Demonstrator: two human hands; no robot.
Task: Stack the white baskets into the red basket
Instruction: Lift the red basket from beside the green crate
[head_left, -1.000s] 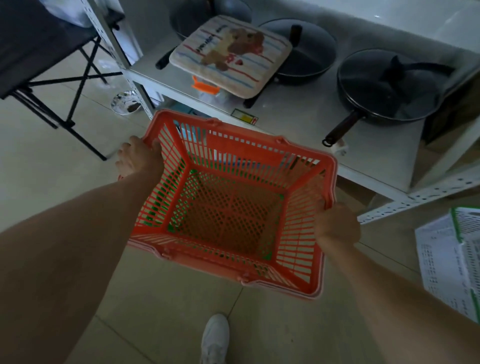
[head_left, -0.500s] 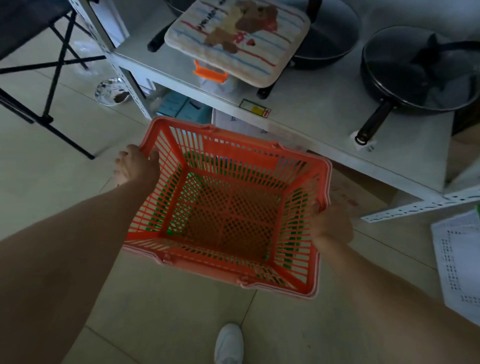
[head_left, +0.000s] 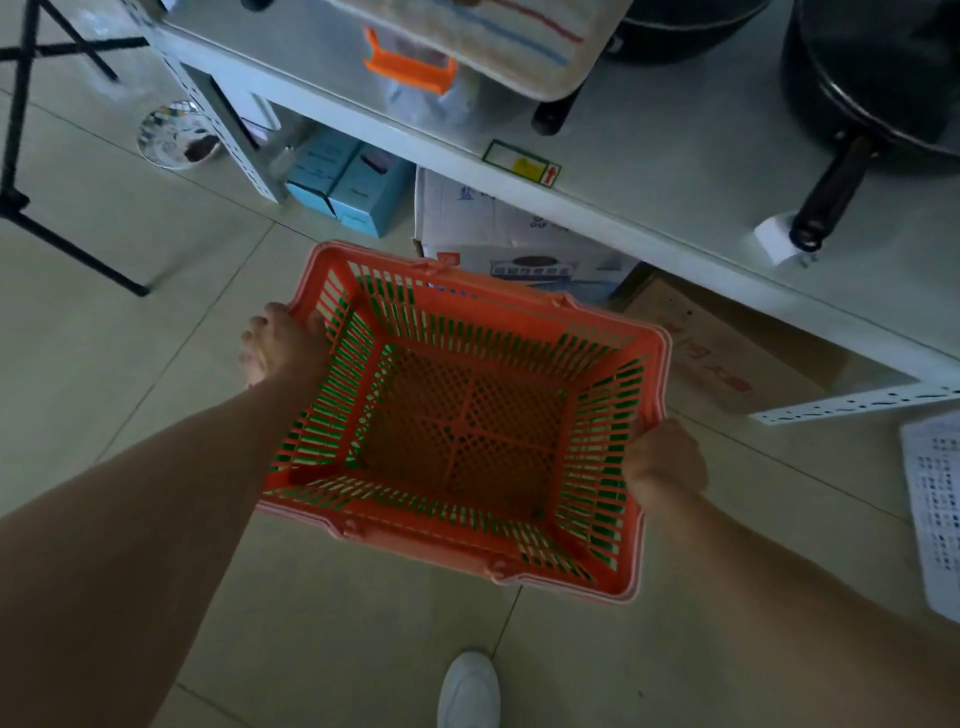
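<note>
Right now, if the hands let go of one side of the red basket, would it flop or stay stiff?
Probably stiff: the red basket keeps its boxy shape, held only at its side rims by the left hand and right hand. It looks light, being empty, slotted plastic. It would likely tilt, not bend.

Red basket (head_left: 470, 431): slatted plastic, nothing inside, held above tiled floor (head_left: 130, 322); green shows through the side slats. Left hand (head_left: 283, 345) grips left rim; right hand (head_left: 665, 457) grips right rim. White basket (head_left: 935, 514): partly in frame at right edge, on floor. White shelf (head_left: 649, 156) behind, bearing dark pan (head_left: 878, 78) and cushion (head_left: 498, 41). Boxes (head_left: 343, 182) underneath. White shoe (head_left: 467, 691) at bottom.
</note>
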